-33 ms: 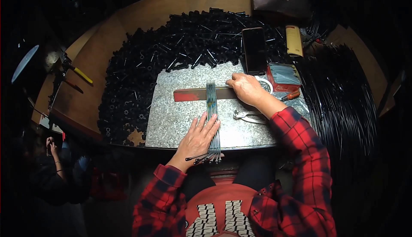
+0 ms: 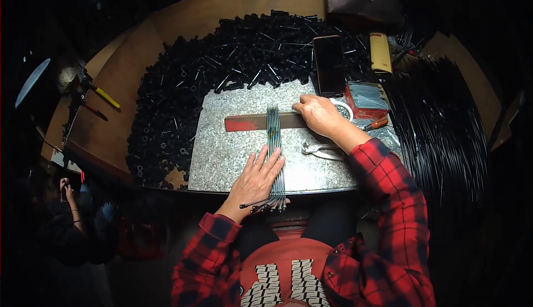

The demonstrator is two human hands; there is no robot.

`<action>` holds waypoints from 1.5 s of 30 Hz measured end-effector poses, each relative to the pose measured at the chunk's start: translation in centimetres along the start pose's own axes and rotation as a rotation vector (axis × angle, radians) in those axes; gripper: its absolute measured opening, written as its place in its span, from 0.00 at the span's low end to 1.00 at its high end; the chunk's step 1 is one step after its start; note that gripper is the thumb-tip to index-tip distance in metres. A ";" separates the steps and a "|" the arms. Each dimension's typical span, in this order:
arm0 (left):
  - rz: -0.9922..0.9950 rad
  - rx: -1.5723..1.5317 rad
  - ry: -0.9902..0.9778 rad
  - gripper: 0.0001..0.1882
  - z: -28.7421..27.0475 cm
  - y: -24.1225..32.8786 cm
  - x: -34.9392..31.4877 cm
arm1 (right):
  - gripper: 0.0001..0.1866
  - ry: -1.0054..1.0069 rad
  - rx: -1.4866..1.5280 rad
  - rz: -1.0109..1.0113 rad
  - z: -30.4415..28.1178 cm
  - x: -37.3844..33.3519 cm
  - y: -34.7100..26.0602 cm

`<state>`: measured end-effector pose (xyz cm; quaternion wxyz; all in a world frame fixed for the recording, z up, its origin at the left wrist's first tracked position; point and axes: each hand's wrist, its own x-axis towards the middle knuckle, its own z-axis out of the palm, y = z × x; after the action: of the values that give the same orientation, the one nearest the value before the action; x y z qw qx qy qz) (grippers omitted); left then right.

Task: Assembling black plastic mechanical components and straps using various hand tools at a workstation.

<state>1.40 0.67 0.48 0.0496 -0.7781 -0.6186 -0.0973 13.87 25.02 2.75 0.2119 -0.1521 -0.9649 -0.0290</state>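
Observation:
A row of thin dark rods [image 2: 274, 132] with small rounded heads lies across a flat bar [image 2: 244, 123], reddish at its left end. The heads stick out past the near table edge. Over the rods' near part rests my left hand [image 2: 254, 180], fingers stretched along them, with what looks like the thumb showing beyond their right side near the heads. My right hand [image 2: 321, 115] is closed, fingertips pinched together by the bar's right part. What is in that pinch, if anything, is hidden. Nippers [image 2: 322, 151] lie on the metal plate [image 2: 227, 165] below my right hand.
Black small parts [image 2: 183, 93] heap around the plate's left and far sides. At right are a phone [image 2: 329, 65], a red box of thin pieces [image 2: 368, 102], an orange-handled tool [image 2: 376, 124], a yellow packet [image 2: 380, 53] and many long black rods [image 2: 438, 129]. Another person's hand [image 2: 66, 187] shows far left.

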 end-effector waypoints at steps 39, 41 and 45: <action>-0.014 -0.070 0.011 0.52 -0.7 0.5 0.3 | 0.15 0.079 0.157 -0.024 1.2 0.3 0.5; -0.013 -0.065 0.013 0.52 -0.7 0.5 0.3 | 0.13 0.078 0.173 -0.022 1.2 0.4 0.4; -0.012 -0.055 0.007 0.52 -0.5 0.3 0.2 | 0.08 0.129 0.169 0.001 1.5 0.8 1.3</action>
<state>1.74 0.72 0.99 0.0297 -0.7750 -0.6203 -0.1172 12.97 26.62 1.69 0.2856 -0.1321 -0.9482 0.0431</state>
